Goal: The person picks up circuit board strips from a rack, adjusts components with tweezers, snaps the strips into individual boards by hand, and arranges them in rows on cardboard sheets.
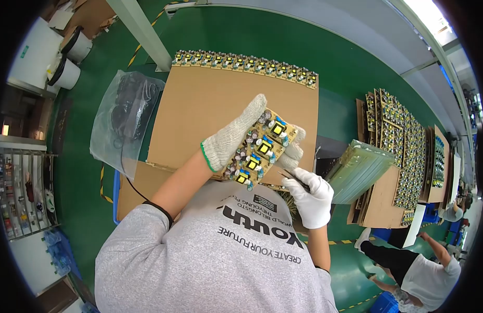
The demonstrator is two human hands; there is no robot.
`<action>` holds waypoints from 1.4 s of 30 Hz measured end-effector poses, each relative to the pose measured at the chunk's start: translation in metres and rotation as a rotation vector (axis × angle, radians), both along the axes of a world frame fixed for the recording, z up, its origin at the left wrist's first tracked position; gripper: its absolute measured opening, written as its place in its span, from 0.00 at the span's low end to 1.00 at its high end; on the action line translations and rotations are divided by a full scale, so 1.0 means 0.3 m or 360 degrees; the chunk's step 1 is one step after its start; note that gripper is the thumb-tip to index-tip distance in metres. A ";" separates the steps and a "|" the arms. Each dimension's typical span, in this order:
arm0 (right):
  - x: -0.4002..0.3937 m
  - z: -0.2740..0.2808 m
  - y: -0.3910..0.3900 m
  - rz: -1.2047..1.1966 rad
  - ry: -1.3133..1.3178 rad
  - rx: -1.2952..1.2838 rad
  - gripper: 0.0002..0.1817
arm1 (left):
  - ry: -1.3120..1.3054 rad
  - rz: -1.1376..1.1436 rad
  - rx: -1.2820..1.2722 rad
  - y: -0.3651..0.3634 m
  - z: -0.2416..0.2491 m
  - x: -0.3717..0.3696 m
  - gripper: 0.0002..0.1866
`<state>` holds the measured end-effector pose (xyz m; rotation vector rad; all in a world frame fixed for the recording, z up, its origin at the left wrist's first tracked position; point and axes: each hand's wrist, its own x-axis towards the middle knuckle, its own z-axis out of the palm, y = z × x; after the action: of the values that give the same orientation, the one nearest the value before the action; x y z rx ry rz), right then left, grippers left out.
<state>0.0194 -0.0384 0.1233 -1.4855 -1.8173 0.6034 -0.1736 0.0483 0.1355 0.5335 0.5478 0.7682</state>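
A panel of joined circuit boards [264,148], set with yellow-wrapped transformers, capacitors and blue parts, is tilted up in front of my chest. My left hand [228,138], in a knitted glove with a green cuff, grips it. The thumb lies along the upper left edge, and the fingers come round the far side. My right hand [311,198], in a white glove, is closed around dark, thin tweezers [295,177]. Their tips point at the panel's lower right edge. Beneath the panel lies a large cardboard sheet [199,104].
A row of similar boards [246,63] lines the cardboard's far edge. On the left is a clear plastic bag [127,117] with dark contents. To the right stand a stack of greenish sheets [359,169] and stacked board panels [401,146]. Another person [427,276] is at lower right.
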 end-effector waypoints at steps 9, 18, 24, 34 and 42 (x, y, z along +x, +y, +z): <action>-0.013 -0.019 0.017 0.0137 -0.0100 0.0116 0.13 | -0.0016 -0.0106 0.0116 0.000 -0.027 0.001 0.44; 0.003 -0.060 0.029 0.0193 -0.0253 0.0514 0.15 | 0.0096 -0.0116 0.0150 -0.006 -0.001 0.003 0.39; 0.028 -0.045 0.032 0.0339 0.0087 -0.0145 0.14 | 0.0363 -0.0048 0.0255 -0.022 0.059 0.001 0.34; 0.056 -0.102 0.023 0.0021 0.0809 -0.1313 0.13 | 0.0370 -0.0002 0.0294 -0.007 0.068 0.003 0.33; -0.004 -0.051 -0.015 0.0341 -0.0051 -0.0009 0.15 | 0.0050 -0.0049 0.0218 0.018 -0.005 0.025 0.39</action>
<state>0.0183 -0.0430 0.1080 -1.3201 -2.0168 0.6918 -0.1661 0.0537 0.1341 0.6803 0.5170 0.7726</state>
